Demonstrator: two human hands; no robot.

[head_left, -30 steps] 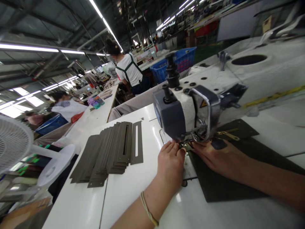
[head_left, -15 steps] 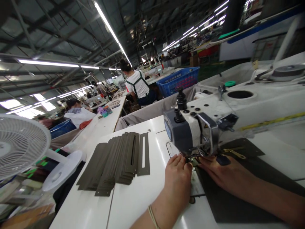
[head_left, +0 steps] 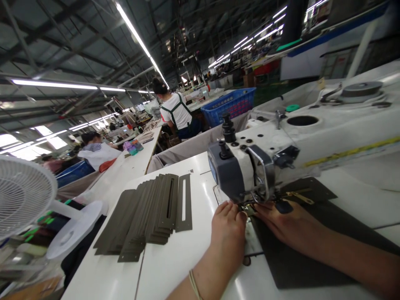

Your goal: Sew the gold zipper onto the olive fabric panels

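Note:
A white and grey sewing machine (head_left: 250, 166) stands on the white table (head_left: 175, 262). My left hand (head_left: 229, 227) lies just left of the needle, its fingers together and pressing down at the presser foot. My right hand (head_left: 283, 223) rests flat on a dark olive fabric panel (head_left: 300, 266), its fingertips at the foot. A brass zipper (head_left: 298, 196) lies on the panel behind my right hand. What sits under the fingertips at the needle is hidden.
A fanned stack of olive slotted fabric pieces (head_left: 150, 216) lies left of the machine. A white desk fan (head_left: 25, 200) stands at the left edge. Other workers (head_left: 175, 108) sit at farther tables, near a blue basket (head_left: 233, 104).
The view has shifted up and back a little. Both hands stay at the presser foot in the same pose.

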